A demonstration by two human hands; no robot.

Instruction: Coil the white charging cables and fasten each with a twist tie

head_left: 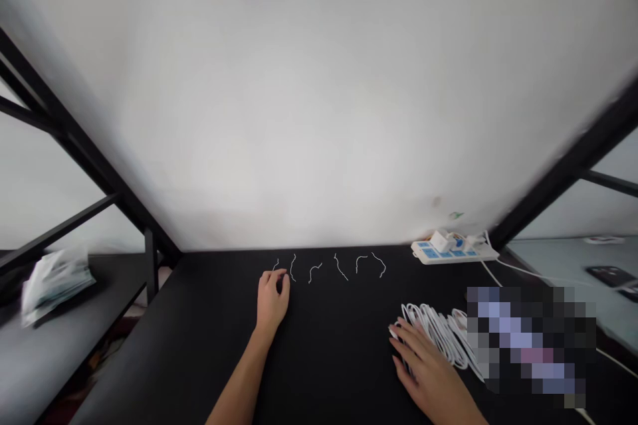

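My left hand (pixel 273 295) is at the far part of the black tabletop (pixel 319 345), thumb and forefinger tips together in a pinch. What lies between them, if anything, is hidden. Just beyond its fingers shows a short, thin white tie (pixel 276 263), partly covered by the hand. Several similar bent white ties, such as a wavy one (pixel 341 267) and a curved one (pixel 381 264), lie spaced in a row to the right. My right hand (pixel 423 362) rests with fingers apart against the left side of bundled white cables (pixel 438 329), gripping none of them.
A white and blue power strip (pixel 448 252) with plugged-in adapters stands at the back right, by the wall (pixel 319 113). A blurred-out object (pixel 528 345) lies right of the cables. Black metal frames flank the table; a plastic packet (pixel 57 282) sits far left.
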